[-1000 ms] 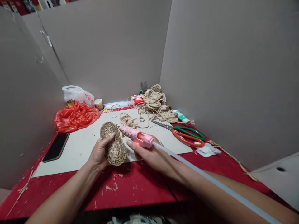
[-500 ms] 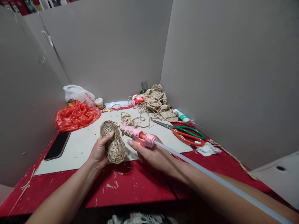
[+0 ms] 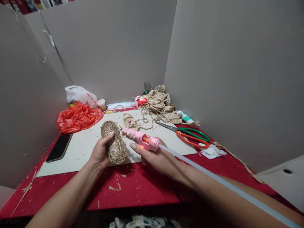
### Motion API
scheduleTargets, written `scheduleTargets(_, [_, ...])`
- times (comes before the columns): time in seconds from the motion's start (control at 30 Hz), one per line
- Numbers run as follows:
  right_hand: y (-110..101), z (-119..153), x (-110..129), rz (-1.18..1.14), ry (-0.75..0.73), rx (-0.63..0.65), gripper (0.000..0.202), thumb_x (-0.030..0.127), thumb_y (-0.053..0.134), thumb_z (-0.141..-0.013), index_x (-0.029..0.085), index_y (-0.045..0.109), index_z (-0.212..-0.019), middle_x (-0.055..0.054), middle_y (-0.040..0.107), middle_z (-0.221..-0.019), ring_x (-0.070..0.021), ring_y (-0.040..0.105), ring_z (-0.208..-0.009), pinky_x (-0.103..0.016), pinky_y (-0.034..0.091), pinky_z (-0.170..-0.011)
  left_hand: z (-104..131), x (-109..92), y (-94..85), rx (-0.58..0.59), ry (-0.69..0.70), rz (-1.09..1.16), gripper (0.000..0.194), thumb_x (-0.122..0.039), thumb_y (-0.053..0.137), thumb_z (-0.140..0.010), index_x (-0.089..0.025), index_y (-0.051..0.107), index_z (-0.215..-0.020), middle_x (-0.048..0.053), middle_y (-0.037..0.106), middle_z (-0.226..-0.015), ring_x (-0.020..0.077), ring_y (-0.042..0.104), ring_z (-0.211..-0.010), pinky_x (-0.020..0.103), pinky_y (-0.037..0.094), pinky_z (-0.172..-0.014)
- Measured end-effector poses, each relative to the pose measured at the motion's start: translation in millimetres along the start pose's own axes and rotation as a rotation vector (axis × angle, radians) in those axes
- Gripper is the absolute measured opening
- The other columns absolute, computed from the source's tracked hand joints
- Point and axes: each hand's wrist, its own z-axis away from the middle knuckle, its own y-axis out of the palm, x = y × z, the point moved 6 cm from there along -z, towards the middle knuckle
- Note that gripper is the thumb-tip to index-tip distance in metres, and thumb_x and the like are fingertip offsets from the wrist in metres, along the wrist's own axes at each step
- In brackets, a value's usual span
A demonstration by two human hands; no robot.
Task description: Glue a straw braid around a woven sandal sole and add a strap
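Observation:
My left hand (image 3: 102,150) grips a woven straw shoe sole (image 3: 116,148) by its left side, thumb on its face, and holds it raised above the board. In my right hand (image 3: 152,156) is a pink hot glue gun (image 3: 140,138) with a small light glowing on it. Its nozzle points left and lies close to the sole's upper right edge; whether they touch I cannot tell. A long translucent glue stick (image 3: 204,172) runs from the gun's back over my right forearm. Behind the gun, a small woven straw piece (image 3: 130,121) rests on the white board (image 3: 80,153).
Scissors (image 3: 187,134) with green and orange handles lie right, beside crumpled tissue (image 3: 213,152). Behind them is a pile of woven straw pieces and cord (image 3: 158,103). A phone (image 3: 59,148), red plastic bag (image 3: 79,117) and paper cup (image 3: 101,104) stand left. Grey panels enclose the table.
The sole in my left hand has shifted slightly left, widening the space between it and the glue gun a little. Both hands keep their grips.

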Motion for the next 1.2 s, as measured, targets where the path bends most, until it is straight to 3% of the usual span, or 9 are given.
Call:
scheduleTargets(0.2, [2.0,0.2,-1.3,0.018,0.021,0.015,0.037,0.041,0.053,-0.084,0.019,0.045,-0.057,0.004,0.042,-0.048,-0.0094,0.037,-0.048,-0.024,0.031,-0.049,-2.7,-2.0,-2.1,0.008,0.032,0.014,0.009,-0.013,0.066,-0.072,-0.009,0.070,-0.080,0.007,0.073,-0.067,0.0182,0.069,-0.057,0.028,0.059,-0.060])
scheduleTargets(0.73, [5.7,3.8,2.4,0.041,0.052,0.025,0.032,0.038,0.055,-0.081,0.019,0.040,-0.060,0.004,0.035,-0.055,-0.0086,0.030,-0.052,-0.023,0.026,-0.048,-5.4,-4.7,-4.4,-0.017,0.026,0.048,0.010,-0.013,0.065,-0.073,-0.009,0.069,-0.081,0.007,0.074,-0.068,0.0191,0.070,-0.057,0.033,0.060,-0.067])
scheduleTargets(1.0, [5.9,3.1,0.8,-0.004,0.019,0.038,0.026,0.039,0.056,-0.080,0.014,0.060,-0.072,0.003,0.040,-0.056,-0.0094,0.031,-0.053,-0.023,0.029,-0.049,-5.8,-6.4,-5.8,-0.039,0.039,0.062,0.012,-0.012,0.064,-0.073,-0.010,0.069,-0.084,0.008,0.074,-0.069,0.0213,0.071,-0.062,0.036,0.059,-0.074])
scheduleTargets(1.2, [4.8,5.0,5.6,0.020,0.042,0.028,0.030,0.037,0.056,-0.080,0.017,0.046,-0.059,0.004,0.037,-0.053,-0.0084,0.031,-0.050,-0.022,0.027,-0.046,-5.8,-8.9,-6.0,-0.064,0.050,0.077,0.020,-0.012,0.063,-0.074,-0.010,0.069,-0.093,0.006,0.074,-0.068,0.0191,0.070,-0.059,0.033,0.060,-0.071])
